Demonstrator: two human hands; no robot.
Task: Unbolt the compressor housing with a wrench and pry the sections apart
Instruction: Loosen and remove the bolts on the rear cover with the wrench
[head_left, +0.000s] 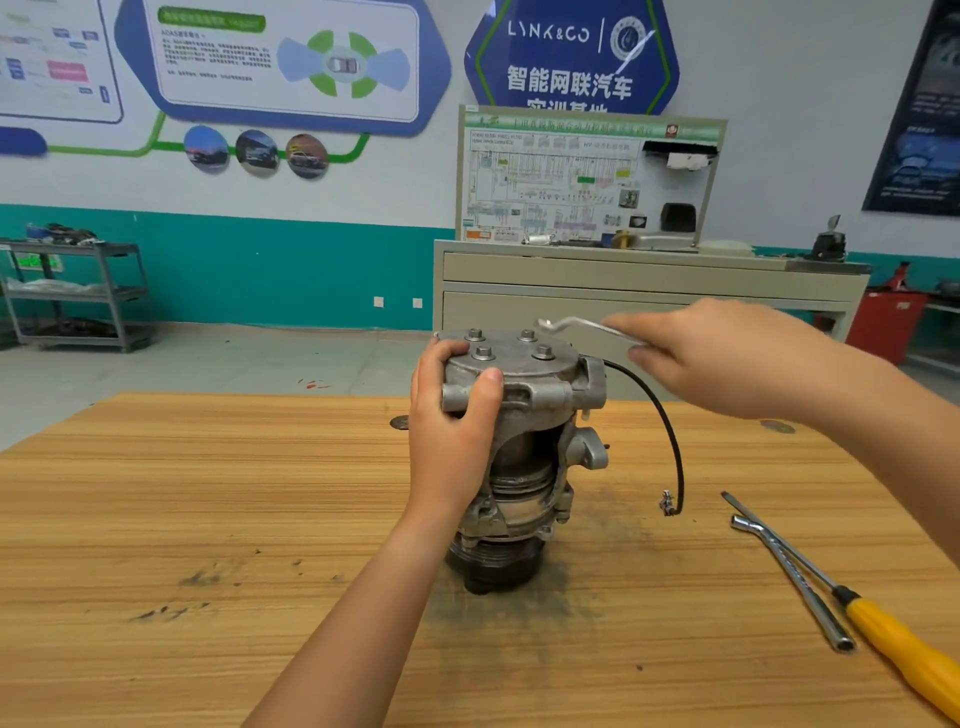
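On wooden table (156, 493): compressor (524, 441) upright, four bolts (484, 352) seated | left hand (452, 431) grips housing top | right hand (727, 358) pinches wrench (587, 327) above bolts | screwdriver (883, 623), socket wrench (795, 582) at right.

Bright, even indoor light here, hardly any hard shadows on the light wooden surface (208, 493). White glare streak across the blue hexagonal wall sign (571, 57). Wide lens bows the edges, and the teal wall band (260, 270) bends. The thin silver wrench (587, 328) is smeared with motion blur, and the far wall posters (291, 62) look soft.
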